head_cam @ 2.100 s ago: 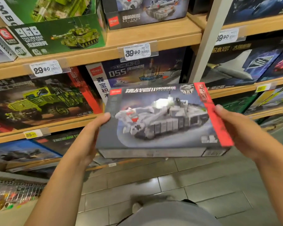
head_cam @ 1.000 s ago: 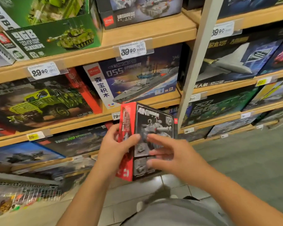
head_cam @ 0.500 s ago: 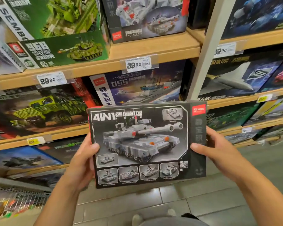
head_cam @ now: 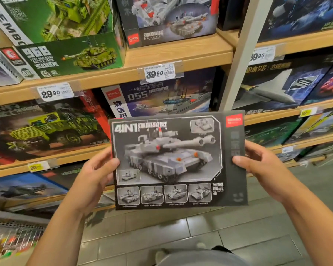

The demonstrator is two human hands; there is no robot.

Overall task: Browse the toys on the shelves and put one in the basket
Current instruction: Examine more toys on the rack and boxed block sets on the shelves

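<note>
One grey toy box is held upright in front of the shelves, printed side toward the camera, by two hands. The left hand is wrapped round the box's left edge, its thumb laid on the printed face; the right hand is wrapped round the right edge, again with the thumb on the face and the fingers behind. Each grip is thus narrow and filled by the box. On the box, one large grey tank is pictured beneath the marking "4IN1", four small tank pictures are lined along the bottom, and two further small insets are set at the upper right and lower left of the main picture.

Behind the box, three wooden shelf boards are seen on the left bay, divided from a second bay by one white upright post. Two white price tags are read clearly: "29.90" and "39.90". A third white tag on the right bay is blurred and appears to read the same as the second. One green tank box, one green truck box and one blue warship box are stood on the shelves. At the lower left, part of what may be a wire basket is glimpsed, too blurred to be sure. The floor below is tiled grey.
</note>
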